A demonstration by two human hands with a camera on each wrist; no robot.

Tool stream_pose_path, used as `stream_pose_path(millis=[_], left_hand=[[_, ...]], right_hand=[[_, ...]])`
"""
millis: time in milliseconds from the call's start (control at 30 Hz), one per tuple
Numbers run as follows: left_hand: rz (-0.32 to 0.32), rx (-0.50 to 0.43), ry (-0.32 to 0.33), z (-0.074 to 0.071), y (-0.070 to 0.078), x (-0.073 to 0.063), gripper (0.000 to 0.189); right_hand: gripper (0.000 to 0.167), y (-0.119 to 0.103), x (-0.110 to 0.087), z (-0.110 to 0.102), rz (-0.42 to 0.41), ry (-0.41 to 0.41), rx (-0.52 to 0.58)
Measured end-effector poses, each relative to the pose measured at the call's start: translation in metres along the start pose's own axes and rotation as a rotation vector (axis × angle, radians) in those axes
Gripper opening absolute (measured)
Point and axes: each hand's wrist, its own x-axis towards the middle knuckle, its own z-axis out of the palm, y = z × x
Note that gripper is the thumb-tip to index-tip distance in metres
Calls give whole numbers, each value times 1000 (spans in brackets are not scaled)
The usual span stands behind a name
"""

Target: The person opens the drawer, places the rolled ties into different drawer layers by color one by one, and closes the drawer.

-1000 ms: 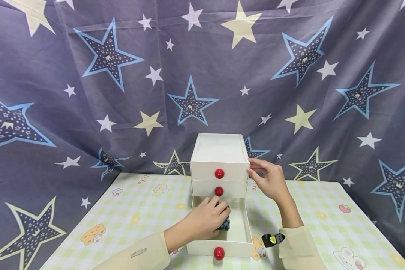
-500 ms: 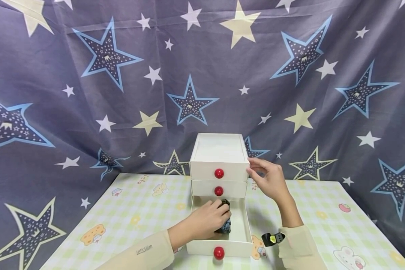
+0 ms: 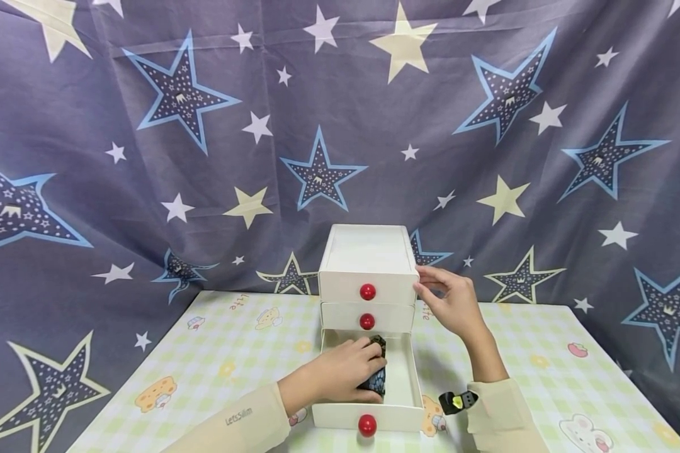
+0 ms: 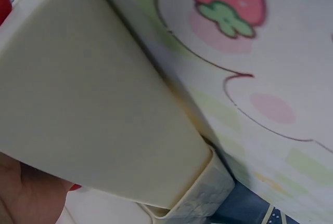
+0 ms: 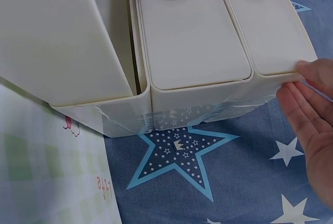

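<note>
A white desktop drawer unit has three stacked drawers with red knobs; its bottom drawer is pulled out. Inside lies a dark, blue-patterned item, elongated and standing out against the white floor; its kind is unclear. My left hand reaches over the drawer's left side and grips this item between thumb and fingers, hiding part of it. In the left wrist view the drawer's outer wall blocks the item, and only part of the hand shows. My right hand holds the unit's upper right front corner, thumb in front, fingers on the side.
The table wears a green-checked cloth with cartoon prints. Behind it hangs a dark curtain covered in stars. A black strap with a yellow-green patch is on the right wrist. Upper drawers are closed.
The left hand has shifted slightly toward the front of the drawer, its thumb now showing below the patterned item. More of that item became visible. My right hand keeps its place.
</note>
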Motion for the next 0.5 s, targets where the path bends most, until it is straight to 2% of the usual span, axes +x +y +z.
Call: stream_pose_path(millis=[267, 500], left_hand=[[-9, -135, 22, -8, -1, -1, 60], [-14, -179, 43, -14, -2, -4, 51]], right_hand=[[34, 1, -1, 0, -2, -2, -5], [34, 0, 0, 0, 2, -4, 7]])
